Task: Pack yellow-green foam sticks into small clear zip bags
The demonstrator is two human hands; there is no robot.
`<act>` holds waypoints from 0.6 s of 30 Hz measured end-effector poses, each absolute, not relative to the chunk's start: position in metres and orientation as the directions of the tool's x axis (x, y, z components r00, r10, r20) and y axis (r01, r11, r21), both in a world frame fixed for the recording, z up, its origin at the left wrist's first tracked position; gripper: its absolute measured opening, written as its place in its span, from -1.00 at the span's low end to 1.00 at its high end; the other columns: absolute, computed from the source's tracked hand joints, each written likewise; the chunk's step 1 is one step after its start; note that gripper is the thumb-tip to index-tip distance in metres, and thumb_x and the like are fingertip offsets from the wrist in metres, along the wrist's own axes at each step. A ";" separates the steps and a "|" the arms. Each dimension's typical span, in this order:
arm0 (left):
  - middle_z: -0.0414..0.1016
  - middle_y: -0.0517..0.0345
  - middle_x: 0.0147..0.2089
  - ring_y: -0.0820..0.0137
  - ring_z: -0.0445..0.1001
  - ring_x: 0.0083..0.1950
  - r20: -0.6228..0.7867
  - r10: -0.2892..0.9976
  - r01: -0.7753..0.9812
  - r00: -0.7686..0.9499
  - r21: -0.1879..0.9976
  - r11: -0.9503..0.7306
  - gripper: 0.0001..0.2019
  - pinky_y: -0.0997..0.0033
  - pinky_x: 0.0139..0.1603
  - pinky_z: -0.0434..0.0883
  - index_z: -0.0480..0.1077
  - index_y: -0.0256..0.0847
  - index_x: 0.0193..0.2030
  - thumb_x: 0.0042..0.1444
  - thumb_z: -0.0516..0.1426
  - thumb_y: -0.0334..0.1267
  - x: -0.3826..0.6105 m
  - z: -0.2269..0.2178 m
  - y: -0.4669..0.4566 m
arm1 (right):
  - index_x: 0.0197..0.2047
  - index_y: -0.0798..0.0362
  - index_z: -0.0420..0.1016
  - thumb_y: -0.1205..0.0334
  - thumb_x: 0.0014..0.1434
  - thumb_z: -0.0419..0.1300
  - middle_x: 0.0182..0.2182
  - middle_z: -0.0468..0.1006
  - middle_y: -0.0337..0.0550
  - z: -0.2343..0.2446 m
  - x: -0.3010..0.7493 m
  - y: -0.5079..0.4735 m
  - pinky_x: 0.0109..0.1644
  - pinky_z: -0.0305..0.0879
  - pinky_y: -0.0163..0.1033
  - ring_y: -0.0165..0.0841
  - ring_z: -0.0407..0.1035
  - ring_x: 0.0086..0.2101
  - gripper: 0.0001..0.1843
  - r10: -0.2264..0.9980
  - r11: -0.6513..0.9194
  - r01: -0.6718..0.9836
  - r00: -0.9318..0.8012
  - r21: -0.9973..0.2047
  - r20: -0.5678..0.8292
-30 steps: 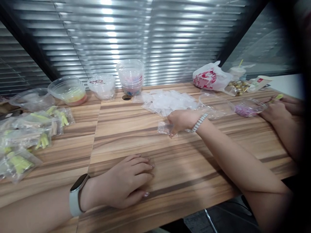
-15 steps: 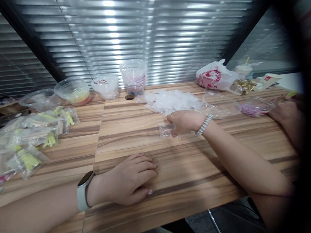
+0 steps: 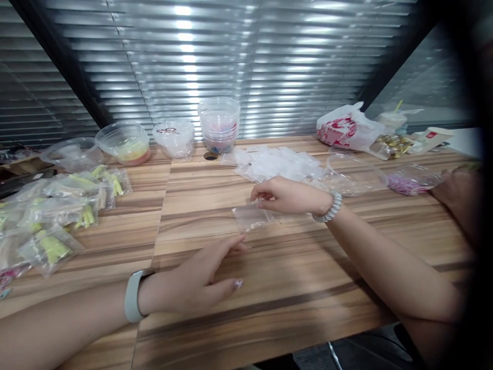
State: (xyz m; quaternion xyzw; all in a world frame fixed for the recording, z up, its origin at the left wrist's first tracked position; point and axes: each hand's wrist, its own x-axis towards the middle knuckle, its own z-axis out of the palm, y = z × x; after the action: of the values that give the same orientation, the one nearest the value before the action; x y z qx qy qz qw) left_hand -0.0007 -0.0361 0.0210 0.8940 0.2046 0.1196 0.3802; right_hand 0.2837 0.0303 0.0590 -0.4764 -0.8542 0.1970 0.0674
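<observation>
Near the tabletop's (image 3: pixel 292 293) front edge: left hand (image 3: pixel 192 280), grey wristband (image 3: pixel 133 297) on it. Fingers loosely extended, thumb spread well apart from them, nothing held. Fingertips point at the near side of the small clear bag (image 3: pixel 251 218); can't tell if they touch it.

Bag is mid-tabletop, between the two hands, roughly flat. Right hand (image 3: pixel 283 195), with a beaded bracelet (image 3: pixel 334 206), looks to have its far side pinched between thumb and curled fingers. No yellow pieces visible in it; a few pale marks along the near edge, could be contents or glare, can't tell.

Left side of tabletop: heap of filled bags (image 3: pixel 63 211), yellow and tan pieces inside. Those read as done. Count not clear, they overlap.

Behind the right hand, toward the far edge: pile of flat clear bags (image 3: pixel 278 163). No contents visible, so I'd call these left to do, plus the one in hand. Partway, by my read; pile is sizeable.

Right of the pile: clear bowl (image 3: pixel 385 177), then a tub with purple bits (image 3: pixel 408 184). A co-worker's hand (image 3: pixel 458 192) just beside that tub, too dark to read its fingers.

Along the far edge, left to right: clear container (image 3: pixel 71 149), bowl with yellow and red contents (image 3: pixel 122 132), wrapped bowls (image 3: pixel 174 141), tall tub stack (image 3: pixel 219 115), printed carrier bag (image 3: pixel 346 126), gold packet (image 3: pixel 396 146). Blinds (image 3: pixel 246 61) behind.
</observation>
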 end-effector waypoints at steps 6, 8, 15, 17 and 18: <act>0.14 -0.16 0.30 0.19 0.06 0.38 0.529 0.431 0.302 0.731 0.317 -0.899 -0.35 0.02 0.37 0.12 -0.06 -0.22 0.34 0.16 0.12 -0.33 0.000 0.014 -0.017 | -0.06 0.13 0.42 0.13 0.11 0.24 -0.34 0.46 -0.16 0.033 0.247 0.025 -0.26 0.29 -0.31 -0.41 0.35 -0.33 -0.64 0.902 0.240 0.427 -0.429 -0.872 0.038; 0.16 -0.15 0.29 0.15 0.06 0.38 0.574 0.427 0.369 0.699 0.222 -0.902 -0.34 -0.03 0.38 0.07 -0.02 -0.22 0.33 0.13 0.16 -0.28 0.000 0.010 -0.006 | -0.04 0.15 0.38 0.12 0.08 0.28 -0.35 0.44 -0.17 0.019 0.233 0.022 -0.29 0.29 -0.33 -0.45 0.33 -0.36 -0.58 0.913 0.121 0.250 -0.408 -0.961 0.009; 0.13 -0.17 0.33 0.09 0.04 0.39 0.377 0.548 0.539 0.747 0.141 -0.831 -0.28 -0.08 0.40 -0.11 0.05 -0.29 0.33 0.07 0.16 -0.08 0.000 0.003 0.007 | -0.08 0.13 0.35 0.19 0.02 0.34 -0.35 0.42 -0.21 -0.013 0.209 0.010 -0.24 0.32 -0.34 -0.48 0.35 -0.35 -0.58 0.922 -0.024 -0.038 -0.386 -0.999 -0.007; 0.15 -0.17 0.32 0.07 0.06 0.38 0.339 0.569 0.549 0.750 0.163 -0.820 -0.25 -0.11 0.39 -0.11 0.06 -0.28 0.34 0.06 0.18 -0.05 0.000 0.001 0.008 | -0.08 0.12 0.36 0.20 0.02 0.34 -0.35 0.41 -0.22 -0.015 0.209 0.010 -0.23 0.33 -0.35 -0.49 0.35 -0.34 -0.59 0.920 -0.005 -0.052 -0.392 -0.999 0.016; 0.16 -0.17 0.31 0.06 0.06 0.38 0.329 0.573 0.550 0.751 0.170 -0.818 -0.25 -0.12 0.38 -0.12 0.07 -0.27 0.34 0.05 0.19 -0.03 0.000 0.000 0.008 | -0.09 0.12 0.36 0.20 0.02 0.34 -0.35 0.41 -0.22 -0.016 0.209 0.010 -0.23 0.33 -0.35 -0.49 0.35 -0.34 -0.60 0.918 0.002 -0.060 -0.395 -0.998 0.025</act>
State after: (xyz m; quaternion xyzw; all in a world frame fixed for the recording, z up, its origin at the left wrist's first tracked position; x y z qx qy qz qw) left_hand 0.0000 0.0077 0.0002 0.9351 0.3000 0.1861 0.0311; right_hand 0.2091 0.0103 -0.0157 -0.3703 -0.5792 0.6017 0.4067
